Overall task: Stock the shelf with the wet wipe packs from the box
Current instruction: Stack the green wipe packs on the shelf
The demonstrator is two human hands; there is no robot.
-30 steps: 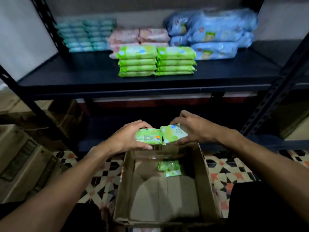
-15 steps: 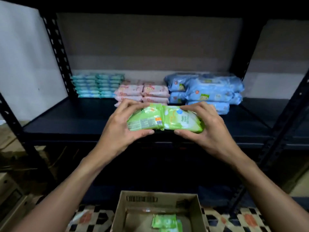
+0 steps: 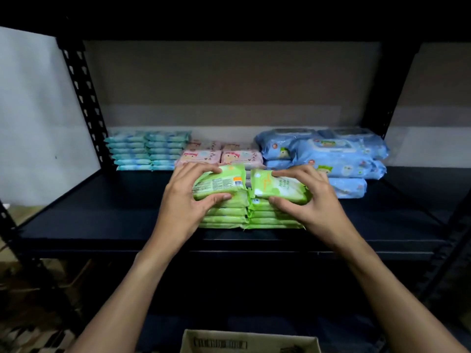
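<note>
Both packs carried forward from mid-air onto green stacks (image 3: 251, 217); left hand (image 3: 182, 203) grips label-side pack (image 3: 220, 184), right hand (image 3: 309, 200) grips front-side pack (image 3: 279, 188).

Box (image 3: 251, 343) at the bottom edge shows only its far wall, insides cut off. Left hand (image 3: 183, 202) and right hand (image 3: 309, 202) cover the outer ends of the green stacks (image 3: 229, 217). Print on the top left pack (image 3: 219, 186) and top right pack (image 3: 280, 188) is too blurred to read. Pink packs (image 3: 204, 156) are half hidden behind the green. Below the shelf (image 3: 102, 217), too dark to tell.
</note>
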